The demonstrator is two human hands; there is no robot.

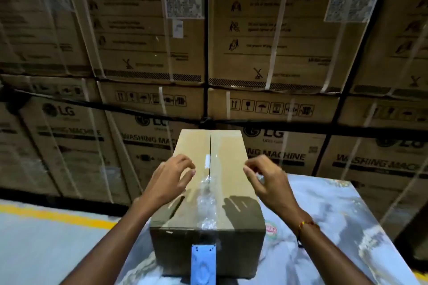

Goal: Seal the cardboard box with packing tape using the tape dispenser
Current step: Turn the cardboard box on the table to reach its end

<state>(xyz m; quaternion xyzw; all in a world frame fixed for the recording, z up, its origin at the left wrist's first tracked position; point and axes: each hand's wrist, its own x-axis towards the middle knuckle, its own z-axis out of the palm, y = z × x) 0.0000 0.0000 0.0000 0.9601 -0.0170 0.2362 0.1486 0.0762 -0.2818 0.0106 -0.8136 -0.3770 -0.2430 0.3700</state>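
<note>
A brown cardboard box [222,150] lies lengthwise on a marbled table top, its two top flaps closed along a centre seam. Clear, wrinkled packing tape [206,201] covers the near half of that seam; the far half is bare. My left hand [169,180] hovers over the left flap, fingers curled and apart, holding nothing. My right hand [266,180] hovers over the box's right edge, fingertips pinched together, with a thread band on the wrist. A blue object [203,264], possibly the tape dispenser, stands against the box's near face.
The table [335,215] has a glossy blue-white marbled surface and a round sticker near the box. Stacked washing-machine cartons [143,41] with white straps form a wall right behind. A grey floor with a yellow line [46,215] lies to the left.
</note>
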